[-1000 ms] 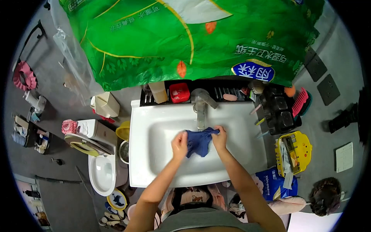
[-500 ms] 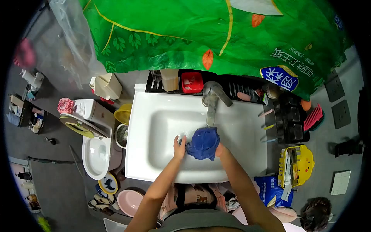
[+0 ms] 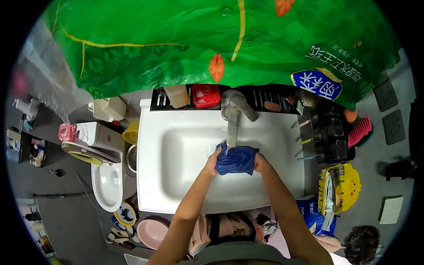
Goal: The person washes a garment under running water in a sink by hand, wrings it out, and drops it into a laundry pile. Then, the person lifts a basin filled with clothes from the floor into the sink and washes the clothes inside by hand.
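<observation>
A wet blue cloth (image 3: 237, 160) is stretched between my two hands, over the basin of the white sink (image 3: 176, 201). My left hand (image 3: 213, 162) grips its left edge, and my right hand (image 3: 260, 163) has hold of the right edge. Directly above the cloth is the spout of the metal faucet (image 3: 232, 126), with water running onto the cloth's upper left part. Some fingers of both hands are hidden by the fabric.
A red soap box (image 3: 206, 96) and a beige container (image 3: 177, 96) stand behind the sink. At right are a black organizer (image 3: 331, 134) and a yellow basket (image 3: 350, 187). A toilet (image 3: 107, 187) and pink basin (image 3: 152, 233) are at left. Green plastic sheeting (image 3: 168, 62) hangs above.
My left hand, apart from the cloth and with fingers spread before, has taken hold of its left edge. The bunched cloth is now spread wider and flatter. The whole view has shifted slightly.
</observation>
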